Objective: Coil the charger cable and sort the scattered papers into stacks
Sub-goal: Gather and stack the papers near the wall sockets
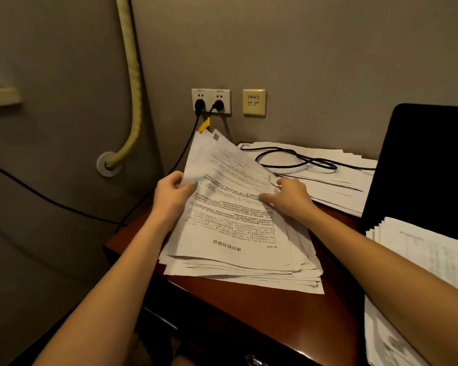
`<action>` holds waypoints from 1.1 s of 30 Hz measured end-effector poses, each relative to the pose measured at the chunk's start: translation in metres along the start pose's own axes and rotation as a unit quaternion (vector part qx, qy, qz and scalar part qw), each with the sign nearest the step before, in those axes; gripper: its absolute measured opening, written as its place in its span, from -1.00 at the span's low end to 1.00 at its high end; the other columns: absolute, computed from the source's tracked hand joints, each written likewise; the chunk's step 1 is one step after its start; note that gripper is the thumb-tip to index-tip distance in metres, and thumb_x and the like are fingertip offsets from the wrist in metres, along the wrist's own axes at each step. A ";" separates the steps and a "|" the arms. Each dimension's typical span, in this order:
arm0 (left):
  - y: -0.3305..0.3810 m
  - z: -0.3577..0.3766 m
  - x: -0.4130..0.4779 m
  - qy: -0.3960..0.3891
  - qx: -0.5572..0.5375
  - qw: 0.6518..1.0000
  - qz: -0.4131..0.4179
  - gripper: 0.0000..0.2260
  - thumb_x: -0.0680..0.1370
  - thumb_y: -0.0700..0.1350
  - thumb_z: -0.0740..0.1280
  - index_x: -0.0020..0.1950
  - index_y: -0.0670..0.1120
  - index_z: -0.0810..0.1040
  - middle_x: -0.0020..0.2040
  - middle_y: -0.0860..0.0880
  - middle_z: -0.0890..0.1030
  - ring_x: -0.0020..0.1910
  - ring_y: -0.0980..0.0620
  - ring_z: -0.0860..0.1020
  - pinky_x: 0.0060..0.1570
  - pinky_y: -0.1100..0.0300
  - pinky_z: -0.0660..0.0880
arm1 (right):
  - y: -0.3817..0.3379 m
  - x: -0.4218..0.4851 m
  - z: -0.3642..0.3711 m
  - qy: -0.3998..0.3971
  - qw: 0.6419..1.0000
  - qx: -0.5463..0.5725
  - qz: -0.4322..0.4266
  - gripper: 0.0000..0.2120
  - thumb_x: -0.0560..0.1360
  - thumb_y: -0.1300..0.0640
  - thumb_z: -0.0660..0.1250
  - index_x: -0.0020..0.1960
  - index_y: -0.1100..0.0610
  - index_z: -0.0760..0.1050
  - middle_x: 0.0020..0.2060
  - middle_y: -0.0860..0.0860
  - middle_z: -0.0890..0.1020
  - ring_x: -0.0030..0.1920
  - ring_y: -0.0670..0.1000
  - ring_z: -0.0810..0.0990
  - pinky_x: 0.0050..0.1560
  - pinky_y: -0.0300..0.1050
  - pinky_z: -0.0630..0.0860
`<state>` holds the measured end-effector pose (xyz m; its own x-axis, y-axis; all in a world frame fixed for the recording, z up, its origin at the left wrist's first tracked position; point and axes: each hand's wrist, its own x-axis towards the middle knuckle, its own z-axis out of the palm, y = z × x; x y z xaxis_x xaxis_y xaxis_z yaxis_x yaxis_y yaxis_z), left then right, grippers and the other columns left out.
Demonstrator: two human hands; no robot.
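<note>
A thick bundle of printed papers (230, 215) is tilted up off a reddish wooden desk (265, 307), its near edge resting on a loose stack. My left hand (171, 194) grips the bundle's left edge, thumb on top. On the right edge my right hand (291, 195) holds it, thumb on the top sheet and fingers behind. A black charger cable (296, 161) lies in a loose loop on a second spread of papers (336, 186) at the back of the desk.
Two black plugs sit in a wall socket (210, 100), with a beige data socket (254, 102) beside it. A dark monitor (428, 167) stands at the right, with more papers (428, 260) in front. A yellow hose (132, 83) runs down the wall on the left.
</note>
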<state>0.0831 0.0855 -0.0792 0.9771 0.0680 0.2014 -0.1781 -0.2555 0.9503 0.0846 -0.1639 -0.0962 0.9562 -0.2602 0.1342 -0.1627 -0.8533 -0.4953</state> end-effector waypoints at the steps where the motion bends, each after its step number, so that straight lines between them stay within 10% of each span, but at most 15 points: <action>1: 0.004 -0.006 -0.003 0.003 -0.019 1.000 0.019 -0.87 0.53 -0.22 0.37 -0.04 -0.28 0.52 -0.13 -0.23 0.61 -0.17 -0.15 0.61 -0.17 -0.01 0.57 | -0.001 -0.001 -0.003 -0.005 0.998 0.060 -0.003 -0.42 0.43 -0.17 0.42 0.27 0.19 0.45 0.18 0.10 0.56 0.16 0.12 0.52 0.09 0.03 0.52; 7: 0.046 -0.033 -0.016 0.019 -0.132 0.986 0.097 -0.92 0.51 -0.17 0.40 -0.10 -0.12 0.51 -0.12 -0.14 0.65 -0.21 -0.07 0.66 -0.22 0.06 0.64 | -0.019 -0.011 -0.026 -0.082 0.863 0.497 -0.041 -0.70 0.54 0.19 0.34 0.21 0.33 0.49 0.00 0.12 0.67 -0.16 -0.02 0.67 -0.22 -0.20 0.61; 11: 0.067 -0.015 -0.011 0.037 -0.178 0.973 0.142 -0.87 0.51 -0.19 0.42 -0.09 -0.12 0.47 -0.13 -0.04 0.64 -0.18 0.00 0.66 -0.25 0.14 0.61 | -0.030 -0.010 -0.050 0.063 0.811 0.576 -0.083 -0.88 0.54 0.27 0.32 0.05 0.16 0.56 -0.10 0.03 0.68 -0.12 -0.01 0.68 -0.14 -0.15 0.62; 18: 0.085 0.047 0.008 -0.043 -0.199 0.964 0.173 -0.71 0.55 -0.23 0.36 0.12 0.07 0.35 0.13 -0.03 0.56 0.07 0.01 0.63 -0.02 0.00 0.62 | -0.029 -0.012 -0.088 0.291 0.790 0.518 -0.150 -0.87 0.60 0.09 0.25 -0.13 0.00 0.42 -0.20 0.02 0.61 -0.16 0.01 0.58 -0.12 0.00 0.56; 26: 0.041 0.084 0.019 0.021 -0.130 0.984 0.116 -0.70 0.54 -0.12 0.39 0.22 -0.05 0.38 0.09 0.02 0.57 0.08 0.00 0.59 0.02 0.00 0.59 | 0.001 -0.002 -0.057 0.189 0.851 0.480 -0.100 -0.90 0.59 0.06 0.28 -0.10 -0.05 0.52 -0.13 -0.04 0.65 -0.04 0.05 0.64 0.01 -0.01 0.60; 33: 0.020 0.088 0.011 -0.040 -0.213 0.976 0.031 -0.95 0.56 -0.14 0.35 -0.02 -0.05 0.60 -0.13 0.02 0.68 -0.18 0.07 0.67 -0.30 0.26 0.57 | 0.004 -0.002 -0.051 0.177 0.826 0.530 -0.073 -0.88 0.58 0.01 0.27 -0.09 0.01 0.53 -0.13 -0.07 0.65 -0.09 -0.08 0.64 -0.11 -0.21 0.60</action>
<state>0.1003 -0.0034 -0.0784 0.9657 -0.0147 0.2592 -0.2532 0.1677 0.9528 0.0700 -0.1901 -0.0550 0.7856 -0.4648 0.4084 0.4321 -0.0603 -0.8998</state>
